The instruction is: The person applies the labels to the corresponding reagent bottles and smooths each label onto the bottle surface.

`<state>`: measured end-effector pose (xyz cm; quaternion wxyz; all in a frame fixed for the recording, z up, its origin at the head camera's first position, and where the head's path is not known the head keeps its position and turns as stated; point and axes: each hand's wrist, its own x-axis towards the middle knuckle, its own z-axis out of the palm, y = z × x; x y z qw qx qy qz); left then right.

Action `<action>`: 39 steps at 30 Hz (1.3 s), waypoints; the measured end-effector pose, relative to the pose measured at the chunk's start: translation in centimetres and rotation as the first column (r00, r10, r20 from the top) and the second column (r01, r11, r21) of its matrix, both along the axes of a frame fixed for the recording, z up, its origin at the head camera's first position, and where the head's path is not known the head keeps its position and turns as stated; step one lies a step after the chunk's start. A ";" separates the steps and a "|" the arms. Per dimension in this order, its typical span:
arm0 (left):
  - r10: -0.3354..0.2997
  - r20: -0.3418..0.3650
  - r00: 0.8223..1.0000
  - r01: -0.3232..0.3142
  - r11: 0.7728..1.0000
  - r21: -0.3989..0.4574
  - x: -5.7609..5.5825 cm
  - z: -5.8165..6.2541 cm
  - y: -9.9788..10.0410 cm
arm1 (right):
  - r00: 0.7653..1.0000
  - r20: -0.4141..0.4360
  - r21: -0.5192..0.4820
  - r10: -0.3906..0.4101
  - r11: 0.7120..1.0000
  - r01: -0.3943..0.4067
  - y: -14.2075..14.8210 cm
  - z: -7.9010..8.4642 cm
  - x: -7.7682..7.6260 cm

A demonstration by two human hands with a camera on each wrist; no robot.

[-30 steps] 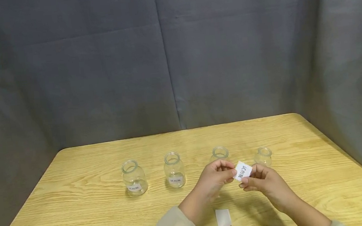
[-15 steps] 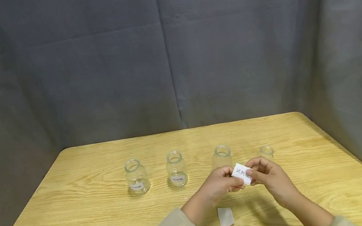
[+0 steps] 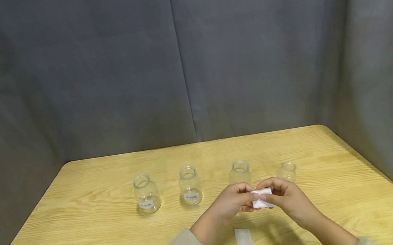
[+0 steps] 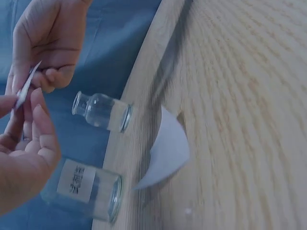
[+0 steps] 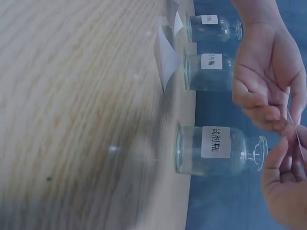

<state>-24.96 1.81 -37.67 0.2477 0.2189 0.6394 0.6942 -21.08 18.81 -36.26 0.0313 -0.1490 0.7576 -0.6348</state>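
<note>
Both hands pinch a small white label point(image 3: 263, 204) in front of the third jar, above the table. My left hand point(image 3: 229, 203) grips its left side, and my right hand point(image 3: 290, 198) holds its right side with thumb and fingers. The thumbs cover part of the label's face, so any writing there cannot be read. In the left wrist view the label point(image 4: 27, 88) appears nearly edge-on. Below the hands a curled white paper piece point(image 3: 243, 239) lies on the table. Just beyond the hands stand a clear glass jar point(image 3: 240, 176) and a smaller glass bottle point(image 3: 286, 172), both partly hidden.
Farther left on the wooden table point(image 3: 83, 216) stand two clear glass jars, one at the far left point(image 3: 147, 194) and another beside it point(image 3: 190, 186), both bearing white handwritten labels. Another labelled jar point(image 5: 211, 151) shows in the right wrist view. Grey curtains point(image 3: 122, 74) enclose the table.
The label has been turned between the fingers, from tilted with its handwriting facing up to level with the writing mostly hidden. Both hands have closed in on it and lowered slightly.
</note>
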 end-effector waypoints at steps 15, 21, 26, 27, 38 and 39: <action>-0.153 -0.045 0.987 0.153 0.988 -0.007 -0.3 0.5 -1.1 | 0.996 0.004 -0.101 0.085 0.991 -0.084 1.4 -0.6 0.3; -0.135 -0.029 0.990 0.134 0.991 -0.010 -0.3 0.5 -1.4 | 0.993 0.007 -0.086 0.115 0.990 -0.114 1.3 -0.7 0.0; -0.106 -0.036 0.994 0.105 0.994 -0.024 -0.2 0.3 -1.5 | 0.993 0.015 -0.066 0.119 0.991 -0.118 1.3 -0.7 0.0; -0.105 -0.031 0.994 0.104 0.994 -0.024 -0.2 0.2 -1.4 | 0.993 0.017 -0.066 0.117 0.991 -0.116 1.3 -0.7 0.1; -0.096 0.005 0.995 0.096 0.995 0.001 0.1 -0.7 -1.1 | 0.991 0.036 -0.087 0.131 0.988 -0.128 1.3 -1.6 0.2; -0.097 0.015 0.995 0.097 0.995 0.004 0.1 -0.8 -1.1 | 0.990 0.040 -0.091 0.134 0.987 -0.130 1.3 -1.7 0.2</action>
